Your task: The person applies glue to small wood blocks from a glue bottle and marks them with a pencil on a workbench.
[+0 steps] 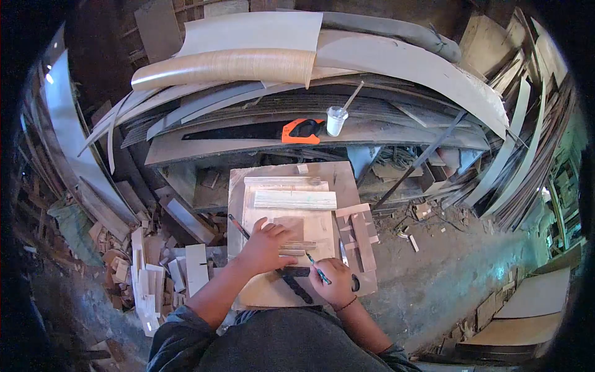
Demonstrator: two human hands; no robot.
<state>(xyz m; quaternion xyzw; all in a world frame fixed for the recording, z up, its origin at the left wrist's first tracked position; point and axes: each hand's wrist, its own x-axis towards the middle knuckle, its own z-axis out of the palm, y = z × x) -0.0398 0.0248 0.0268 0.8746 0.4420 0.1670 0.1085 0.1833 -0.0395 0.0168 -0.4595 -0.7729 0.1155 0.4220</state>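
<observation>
My left hand (266, 247) lies with fingers spread over thin wooden strips (297, 247) on the small work table (248, 297). My right hand (330, 280) is closed around a green pencil (318, 270), its tip at the right ends of the strips. Beyond the hands, a pale wooden block (295, 199) lies crosswise on a light board (322, 223). A long dark tool (296, 286) passes partly under my left hand and wrist. To the right of the board rests a brown wooden piece (363, 242).
On the bench (223, 144) behind are an orange-handled saw (302, 131) and a white cup (336, 121) with a stick. A rolled sheet (229, 67) lies above. Wood offcuts (149, 288) are heaped at left; long strips (527, 136) lean at right.
</observation>
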